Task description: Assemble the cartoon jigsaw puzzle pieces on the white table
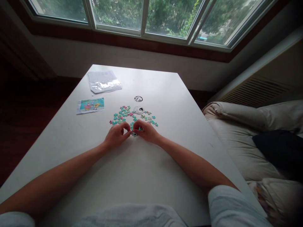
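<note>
From the head view, the 2 hands meet over the white tabletop (146,176), left hand (118,134) and right hand (146,130) pinching with thumb and forefinger, tips together; whatever sits between them is too small to make out. And here are the jigsaw pieces (120,115), teal, green and pink, scattered just beyond both hands, some right at the fingers. Past them lie 2 round items, the nearer ring-like (138,110), the other smaller (138,98). Over to the left, a cartoon picture card (91,105), with a clear plastic bag (104,82) farther back.
</note>
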`<state>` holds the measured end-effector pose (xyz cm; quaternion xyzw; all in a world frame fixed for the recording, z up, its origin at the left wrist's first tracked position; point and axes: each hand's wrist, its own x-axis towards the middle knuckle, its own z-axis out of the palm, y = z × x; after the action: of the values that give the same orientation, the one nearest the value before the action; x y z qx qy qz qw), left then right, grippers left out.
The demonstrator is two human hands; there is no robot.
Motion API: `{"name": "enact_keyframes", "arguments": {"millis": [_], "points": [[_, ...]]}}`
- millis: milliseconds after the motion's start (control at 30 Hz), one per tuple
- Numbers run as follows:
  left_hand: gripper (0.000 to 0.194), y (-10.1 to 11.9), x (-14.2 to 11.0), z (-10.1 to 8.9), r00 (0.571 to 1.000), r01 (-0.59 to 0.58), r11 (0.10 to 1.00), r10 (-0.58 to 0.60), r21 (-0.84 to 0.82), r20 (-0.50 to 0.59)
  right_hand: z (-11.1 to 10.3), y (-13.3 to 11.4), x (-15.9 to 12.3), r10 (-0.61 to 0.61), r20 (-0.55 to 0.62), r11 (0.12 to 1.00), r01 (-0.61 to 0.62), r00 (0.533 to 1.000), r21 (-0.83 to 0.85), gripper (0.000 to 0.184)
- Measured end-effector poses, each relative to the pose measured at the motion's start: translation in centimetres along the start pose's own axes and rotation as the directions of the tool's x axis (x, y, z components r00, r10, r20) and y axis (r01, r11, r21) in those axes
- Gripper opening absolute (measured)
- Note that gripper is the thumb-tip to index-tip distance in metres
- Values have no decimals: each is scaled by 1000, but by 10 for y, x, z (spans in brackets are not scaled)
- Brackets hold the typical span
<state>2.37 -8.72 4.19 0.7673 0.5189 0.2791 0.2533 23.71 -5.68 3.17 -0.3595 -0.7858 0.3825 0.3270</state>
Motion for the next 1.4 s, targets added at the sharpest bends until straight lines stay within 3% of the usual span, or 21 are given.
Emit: {"name": "enact_keyframes", "arguments": {"millis": [267, 433, 600, 900, 1233, 1400], "points": [[6, 0, -1, 2, 1000, -20, 1000, 20, 21, 6, 2, 4, 0, -11, 21, 1000, 11, 1000, -12, 8], [12, -1, 0, 3, 995, -94, 994, 93, 52, 27, -5, 9, 0, -69, 22, 971, 73, 997, -230, 3], [12, -1, -1, 3, 993, -113, 984, 108, 136, 43, -10, 9, 0, -177, 102, 903, 203, 979, -378, 2], [16, 4, -4, 1, 998, -55, 966, 58, 253, -1, -7, 6, -1, -158, 163, 928, 203, 974, -313, 14], [14, 1, -2, -2, 994, -97, 954, 81, 285, 67, -8, 9, -1, -178, 177, 934, 223, 968, -280, 15], [8, 2, -1, -2, 993, -101, 944, 75, 315, 92, -7, 12, 0, -250, 166, 930, 284, 954, -233, 17]]}}
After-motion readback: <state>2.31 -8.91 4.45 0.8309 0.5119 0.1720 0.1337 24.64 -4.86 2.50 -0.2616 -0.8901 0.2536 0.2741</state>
